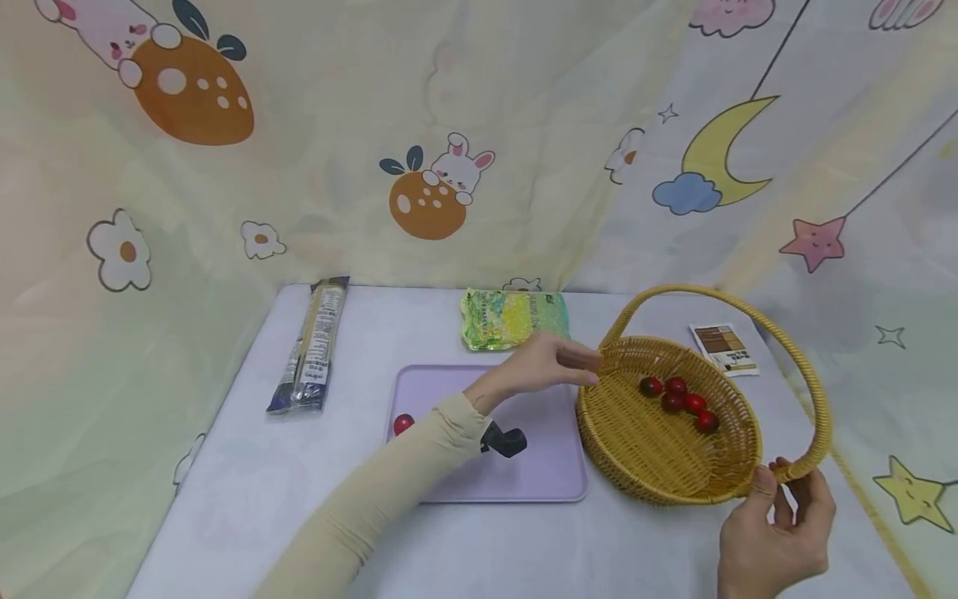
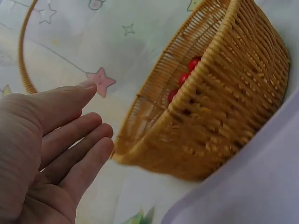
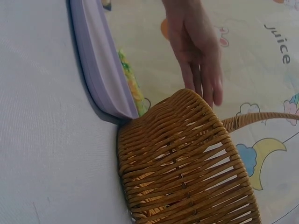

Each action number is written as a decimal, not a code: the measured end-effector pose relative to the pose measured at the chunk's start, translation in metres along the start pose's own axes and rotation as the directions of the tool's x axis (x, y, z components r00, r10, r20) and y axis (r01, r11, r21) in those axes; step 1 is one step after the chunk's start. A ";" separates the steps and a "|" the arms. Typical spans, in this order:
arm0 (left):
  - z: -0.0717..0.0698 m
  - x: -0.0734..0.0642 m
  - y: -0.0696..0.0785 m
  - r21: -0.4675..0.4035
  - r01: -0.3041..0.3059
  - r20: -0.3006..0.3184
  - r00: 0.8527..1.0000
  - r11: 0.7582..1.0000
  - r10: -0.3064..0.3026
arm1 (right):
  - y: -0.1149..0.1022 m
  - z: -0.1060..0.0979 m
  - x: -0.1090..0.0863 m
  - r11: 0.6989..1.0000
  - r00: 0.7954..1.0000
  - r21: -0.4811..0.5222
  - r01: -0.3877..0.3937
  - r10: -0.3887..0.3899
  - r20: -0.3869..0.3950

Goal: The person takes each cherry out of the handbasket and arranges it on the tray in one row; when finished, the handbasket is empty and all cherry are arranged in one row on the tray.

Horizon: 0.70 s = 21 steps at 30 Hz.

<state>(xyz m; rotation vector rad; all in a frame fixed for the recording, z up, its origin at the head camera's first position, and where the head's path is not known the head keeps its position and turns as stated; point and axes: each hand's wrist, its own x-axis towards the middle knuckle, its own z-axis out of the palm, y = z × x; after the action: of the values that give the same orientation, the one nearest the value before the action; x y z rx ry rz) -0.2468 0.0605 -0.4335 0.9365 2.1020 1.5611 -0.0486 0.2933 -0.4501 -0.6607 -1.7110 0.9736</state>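
A yellow-brown wicker basket (image 1: 666, 487) with a tall arched handle (image 1: 812, 374) stands at the right of the table. Inside it, toward the far right, lie several small dark-red round fruits (image 1: 674, 401). My left hand (image 1: 550, 363) is at the basket's left rim, fingers extended and fingertips close to the handle's far foot; the palm and fingers show bare in the left wrist view. At the near right rim, my right hand (image 1: 778, 532) pinches the foot of the handle between thumb and fingers. The right wrist view shows the wicker side but not the right hand itself.
Left of the basket lies a lilac tray (image 1: 550, 487), partly under my left sleeve, with a red fruit (image 1: 403, 424) near its left edge. Behind are a green-yellow packet (image 1: 509, 320), long wrapped packages (image 1: 314, 349) at left, and a brown-white sachet (image 1: 726, 349) behind the basket.
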 end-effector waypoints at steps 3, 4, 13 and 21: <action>0.014 0.016 0.001 -0.030 -0.005 0.016 1.000 1.000 0.005 | -0.001 0.000 0.000 1.000 1.000 0.003 -0.001 0.001 -0.002; 0.019 0.022 0.002 -0.035 -0.004 0.020 1.000 0.999 0.005 | -0.001 0.000 0.000 1.000 1.000 0.000 0.000 0.000 -0.003; 0.048 0.055 0.010 -0.010 0.023 0.059 0.998 1.000 -0.023 | 0.003 0.000 0.000 1.000 1.000 -0.022 0.015 -0.015 0.008; 0.067 0.079 0.012 0.036 0.040 0.080 0.996 0.999 -0.043 | 0.008 0.000 0.002 1.000 1.000 -0.010 0.018 -0.017 0.001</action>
<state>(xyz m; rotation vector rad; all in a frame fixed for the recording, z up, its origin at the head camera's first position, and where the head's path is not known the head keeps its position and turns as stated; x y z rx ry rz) -0.2579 0.1641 -0.4361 0.9449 2.0854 1.4468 -0.0489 0.2993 -0.4563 -0.6509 -1.7211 0.9538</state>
